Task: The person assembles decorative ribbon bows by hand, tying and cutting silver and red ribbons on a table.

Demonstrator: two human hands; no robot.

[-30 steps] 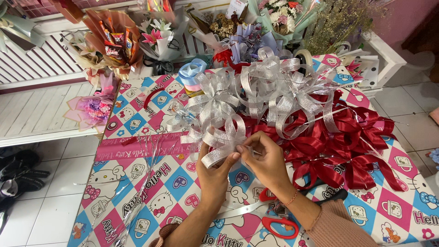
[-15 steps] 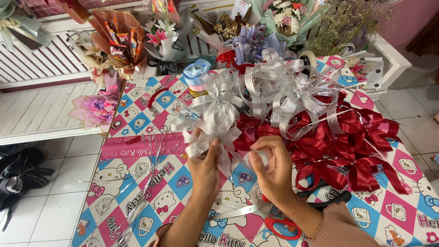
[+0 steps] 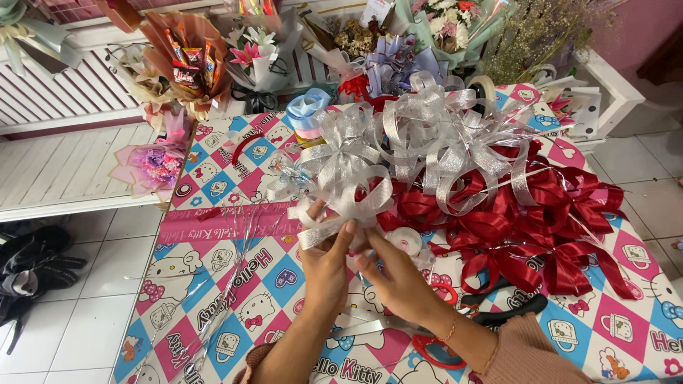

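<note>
The silver bow [image 3: 340, 186] pinched in the left hand [image 3: 329, 264] looks like a woven metallic ribbon, glittery and slightly rough; the red bows [image 3: 541, 220] are satin-smooth and glossy; the tablecloth [image 3: 235, 284] reads as printed plastic sheeting with a faint sheen; the scissors [image 3: 491, 313] have shiny red and black plastic handles; the white roll [image 3: 407, 242] by the right hand [image 3: 402, 281] may be matt tape.

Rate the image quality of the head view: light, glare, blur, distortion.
Head view: even, soft daylight with only faint shadows under the left hand and right hand; mild sheen on the silver ribbon bow and the red bows, nothing blown out; hands and bows are sharp, with no obvious motion blur; the wide lens bends the tablecloth edges and the white bench slightly outwards.
</note>
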